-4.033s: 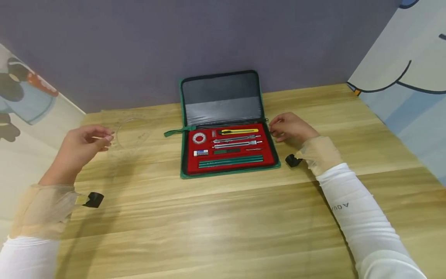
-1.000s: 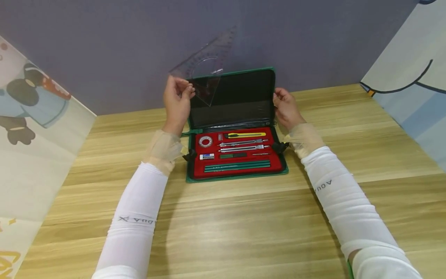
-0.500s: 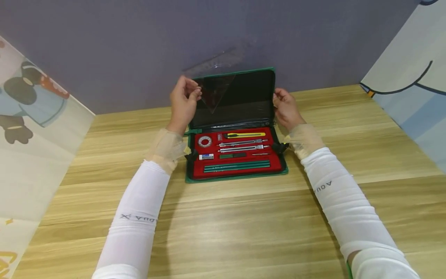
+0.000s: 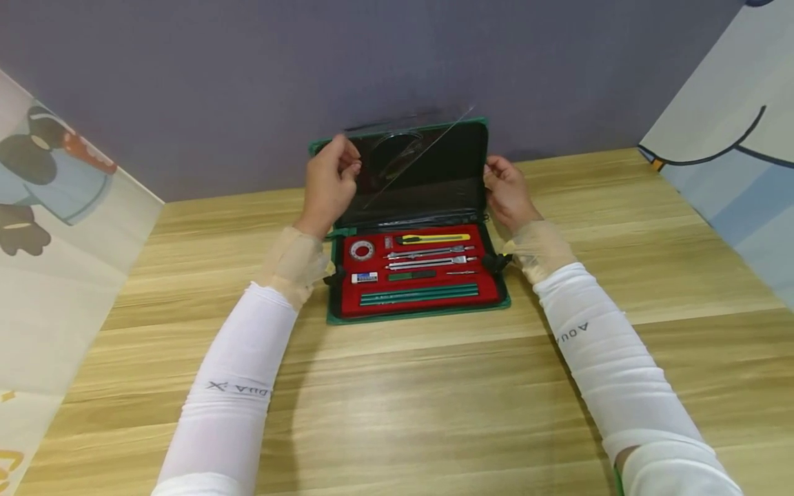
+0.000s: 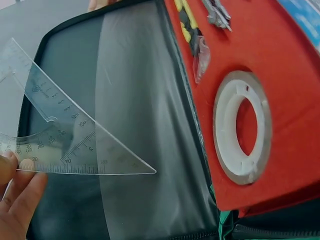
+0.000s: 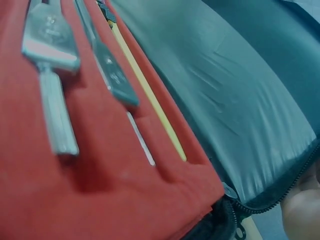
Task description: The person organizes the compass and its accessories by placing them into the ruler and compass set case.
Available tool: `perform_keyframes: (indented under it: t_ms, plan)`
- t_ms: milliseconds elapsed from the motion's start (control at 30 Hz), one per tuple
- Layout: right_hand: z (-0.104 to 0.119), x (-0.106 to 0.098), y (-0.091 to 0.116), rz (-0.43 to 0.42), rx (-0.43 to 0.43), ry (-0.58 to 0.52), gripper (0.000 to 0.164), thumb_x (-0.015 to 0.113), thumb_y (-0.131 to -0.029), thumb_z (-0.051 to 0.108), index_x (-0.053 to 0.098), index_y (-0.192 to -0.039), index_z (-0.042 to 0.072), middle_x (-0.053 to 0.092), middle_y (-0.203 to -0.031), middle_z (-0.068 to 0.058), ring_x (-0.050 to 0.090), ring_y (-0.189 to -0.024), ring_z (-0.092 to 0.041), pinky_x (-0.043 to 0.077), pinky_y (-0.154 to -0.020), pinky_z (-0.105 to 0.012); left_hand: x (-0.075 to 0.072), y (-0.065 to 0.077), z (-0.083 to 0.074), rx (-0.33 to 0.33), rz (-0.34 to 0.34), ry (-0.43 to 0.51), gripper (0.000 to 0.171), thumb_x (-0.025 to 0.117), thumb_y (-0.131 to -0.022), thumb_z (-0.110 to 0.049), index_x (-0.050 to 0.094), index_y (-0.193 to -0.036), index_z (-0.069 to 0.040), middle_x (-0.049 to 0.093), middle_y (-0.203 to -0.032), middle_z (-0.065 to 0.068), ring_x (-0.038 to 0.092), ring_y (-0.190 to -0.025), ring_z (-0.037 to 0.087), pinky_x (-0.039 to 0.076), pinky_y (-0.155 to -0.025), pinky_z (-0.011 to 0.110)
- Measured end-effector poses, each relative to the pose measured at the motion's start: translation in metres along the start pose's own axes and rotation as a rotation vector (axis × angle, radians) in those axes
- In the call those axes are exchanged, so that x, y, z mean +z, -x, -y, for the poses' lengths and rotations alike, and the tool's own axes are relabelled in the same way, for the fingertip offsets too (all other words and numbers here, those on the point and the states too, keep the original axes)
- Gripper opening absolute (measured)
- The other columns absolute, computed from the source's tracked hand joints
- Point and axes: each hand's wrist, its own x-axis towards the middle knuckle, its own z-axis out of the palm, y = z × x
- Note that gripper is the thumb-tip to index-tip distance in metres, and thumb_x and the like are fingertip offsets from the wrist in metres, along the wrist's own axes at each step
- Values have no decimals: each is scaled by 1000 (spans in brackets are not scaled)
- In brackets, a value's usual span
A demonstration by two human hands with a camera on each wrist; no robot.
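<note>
My left hand [image 4: 329, 180] pinches a clear plastic set square [image 5: 82, 145] at its edge, thumb against fingertips. The set square overlaps the raised lid in both the head and left wrist views, one sharp corner pointing over the lid's clear pocket [image 5: 132, 100]. At the lid's right edge, my right hand [image 4: 510, 193] grips the green zip case [image 4: 417, 317] by its lid; part of that hand shows at the right border of the right wrist view. The case lies unzipped, its red tray [image 4: 422, 308] facing up.
In the tray are a white ring-shaped piece [image 4: 362, 250], a yellow utility knife [image 4: 424, 240], metal compasses [image 4: 431, 262], an eraser [image 4: 364, 277] and green pencils [image 4: 419, 294]. A grey panel [image 4: 248, 89] rises behind the wooden table [image 4: 403, 399].
The left hand has brought the set square from the table's left side to the lid, then turned and lowered it. The right hand has moved up to the lid's edge and stayed there.
</note>
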Motion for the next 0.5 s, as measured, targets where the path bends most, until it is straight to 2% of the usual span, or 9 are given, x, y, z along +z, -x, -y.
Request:
perform_keyframes:
  t_ms: [167,500]
  plan:
    - [-1,0,0,9,0,-7,28,41,-96,-6,56,-80,11,51,-79,2,47,-73,-9,41,-61,-16,-1,0,-2,16,42,-103,7,52,-89,5,57,-93,0,63,-92,13,60,-84,24,48,-77,34]
    - [0,-1,2,17,11,-8,28,39,-96,-7,55,-81,11,49,-78,2,46,-73,-9,41,-62,-15,-3,2,0,6,142,-230,7,52,-90,1,57,-93,-3,60,-89,13,56,-83,27,45,-76,40]
